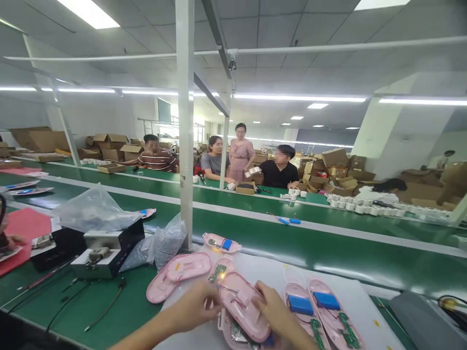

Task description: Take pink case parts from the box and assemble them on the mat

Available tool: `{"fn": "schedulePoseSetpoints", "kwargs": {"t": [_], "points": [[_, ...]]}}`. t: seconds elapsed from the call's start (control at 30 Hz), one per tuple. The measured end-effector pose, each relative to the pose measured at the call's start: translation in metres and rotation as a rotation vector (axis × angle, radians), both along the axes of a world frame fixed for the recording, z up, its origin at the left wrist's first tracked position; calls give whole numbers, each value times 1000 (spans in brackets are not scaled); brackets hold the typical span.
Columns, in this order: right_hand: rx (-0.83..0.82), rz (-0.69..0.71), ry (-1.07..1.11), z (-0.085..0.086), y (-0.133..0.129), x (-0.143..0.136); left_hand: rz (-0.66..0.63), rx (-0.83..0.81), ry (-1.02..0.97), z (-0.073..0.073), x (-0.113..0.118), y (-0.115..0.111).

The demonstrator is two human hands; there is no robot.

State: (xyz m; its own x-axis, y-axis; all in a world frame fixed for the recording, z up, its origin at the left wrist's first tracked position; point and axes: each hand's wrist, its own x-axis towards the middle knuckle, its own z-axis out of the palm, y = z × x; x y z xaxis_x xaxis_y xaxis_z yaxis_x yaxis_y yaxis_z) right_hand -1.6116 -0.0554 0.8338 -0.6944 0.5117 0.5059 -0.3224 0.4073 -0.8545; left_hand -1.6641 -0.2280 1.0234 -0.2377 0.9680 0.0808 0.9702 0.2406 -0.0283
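Two hands on one pink shell, white mat, near edge of green bench

Both hands meet on a pink shell (243, 311) lying on the white mat (361, 296), bottom centre of the head view. Landmark for all places: this pink shell.

- Long axis runs from upper left to lower right, the lower end toward the person.
- Left hand (195, 305) comes in from the shell's left, fingers pressed together at its upper-left rim, pinching there; a thin wire or pin seems to lie at the fingertips, too small to be sure.
- Right hand (272, 308) lies on the shell's right flank, fingers curled over the edge, gripping it. Both hands touch it; neither is nearer.
- Under the shell's near end: a part with a green circuit board (239, 335), partly hidden.
- Right of the shell: two open pink halves (321, 311), each holding a blue battery (299, 304) and a strip of green board.
- Left of the shell: two closed pink halves (178, 274), side by side, overlapping the mat's edge.
- Just behind the shell: a small open half with a lit spot (221, 269); farther behind, another half with a blue cell (222, 242) at the foot of a white post (185, 146).
- Far left of the shell: a clear bag of small grey parts (168, 243), a black and silver box (109, 250), cables on the green bench (109, 311).
- Well behind the shell, across the conveyor lanes: four people (241, 160) among cardboard boxes, and a row of white rolls (365, 206).
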Motion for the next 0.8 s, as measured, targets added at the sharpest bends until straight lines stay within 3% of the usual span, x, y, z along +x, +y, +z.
{"fn": "schedulePoseSetpoints", "kwargs": {"t": [0.1, 0.17, 0.23, 0.3, 0.4, 0.53, 0.63, 0.8], "points": [[-65, -40, -28, -33, -1, 7, 170, 151, -302, -23, -9, 0], [-103, -71, -24, -50, 4, 15, 179, 226, -480, -39, -16, 6], [-152, -120, -5, -57, 8, 31, 127, 300, -530, -52, -19, 13], [-189, -174, 7, -53, 9, 52, 49, 356, -416, -60, -14, 19], [-147, -215, 14, -32, 11, 78, -161, 339, -51, -68, -3, 29], [-81, -240, 22, -6, 10, 85, -449, 229, 383, -79, -1, 48], [-89, -236, 36, 2, 7, 86, -486, 245, 492, -82, -3, 52], [-110, -161, 83, 3, 13, 87, -516, 413, 428, -75, -2, 44]]}}
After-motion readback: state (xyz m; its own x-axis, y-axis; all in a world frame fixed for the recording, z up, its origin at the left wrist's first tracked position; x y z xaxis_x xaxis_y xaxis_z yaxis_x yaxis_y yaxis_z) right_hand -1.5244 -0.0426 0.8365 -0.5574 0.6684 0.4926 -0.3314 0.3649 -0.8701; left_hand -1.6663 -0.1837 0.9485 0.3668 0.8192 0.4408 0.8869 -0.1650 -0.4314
